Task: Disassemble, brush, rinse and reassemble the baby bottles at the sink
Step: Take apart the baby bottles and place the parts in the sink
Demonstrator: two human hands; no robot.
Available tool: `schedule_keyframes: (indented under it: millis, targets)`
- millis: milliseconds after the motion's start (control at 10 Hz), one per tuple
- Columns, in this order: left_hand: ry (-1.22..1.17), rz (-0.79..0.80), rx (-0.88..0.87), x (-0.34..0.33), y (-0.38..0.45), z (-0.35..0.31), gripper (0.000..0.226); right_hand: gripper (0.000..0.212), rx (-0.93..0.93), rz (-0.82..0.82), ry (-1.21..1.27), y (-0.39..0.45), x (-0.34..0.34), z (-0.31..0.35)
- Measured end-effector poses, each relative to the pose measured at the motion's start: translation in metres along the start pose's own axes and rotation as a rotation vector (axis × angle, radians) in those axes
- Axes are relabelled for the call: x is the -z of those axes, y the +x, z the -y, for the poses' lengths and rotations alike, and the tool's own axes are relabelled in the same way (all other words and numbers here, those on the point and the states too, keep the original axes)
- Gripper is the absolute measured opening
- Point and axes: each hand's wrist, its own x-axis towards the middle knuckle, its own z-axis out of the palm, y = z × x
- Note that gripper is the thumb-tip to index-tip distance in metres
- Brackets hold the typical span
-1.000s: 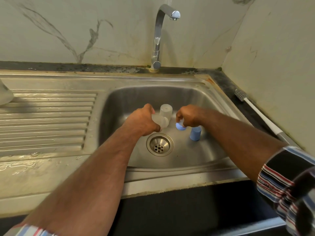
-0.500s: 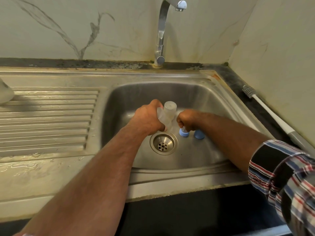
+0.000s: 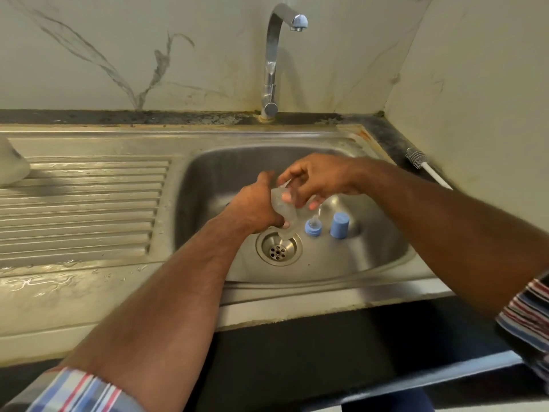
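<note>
Head view: we are gripping the clear bottle (image 3: 283, 208) with our left hand (image 3: 255, 208), right hand (image 3: 315, 181) pinching its top; wet plastic could be slipping toward the drain (image 3: 278, 248).

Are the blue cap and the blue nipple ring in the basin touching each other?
Apart. The head view shows bare steel basin floor between the blue cap and the blue nipple ring; both stand right of the drain.

Steel sink (image 3: 371, 263), blue cap (image 3: 339, 225) and nipple ring (image 3: 313, 228) standing in basin

Bare forearms, rolled striped sleeves (image 3: 531, 325) — blue, red, white
</note>
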Motion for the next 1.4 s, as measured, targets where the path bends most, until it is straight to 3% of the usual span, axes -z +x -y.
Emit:
schedule_keyframes:
  millis: [200,300,400,500,900,1400]
  targets:
    - [-0.055,0.062,-0.075,-0.008,0.001,-0.005,0.113,0.054,-0.036,-0.124,-0.200,-0.009,-0.006,-0.016]
    - [-0.064,0.083,-0.089,-0.012,0.005,-0.001,0.098,0.049,-0.102,-0.163,-0.334,-0.010,-0.001,-0.034]
    - [-0.025,0.074,-0.089,-0.012,0.008,0.006,0.087,0.063,-0.207,-0.193,-0.626,-0.009,0.004,-0.056]
    - [-0.002,0.087,-0.082,-0.011,0.010,0.010,0.084,0.071,-0.277,-0.153,-0.723,-0.004,0.003,-0.075]
    - [-0.002,0.086,-0.081,-0.012,0.011,0.010,0.080,0.072,-0.340,-0.126,-0.747,0.007,-0.005,-0.090]
    - [0.052,0.060,-0.102,-0.008,0.004,0.002,0.081,0.088,-0.393,-0.144,-0.787,-0.001,-0.008,-0.074]
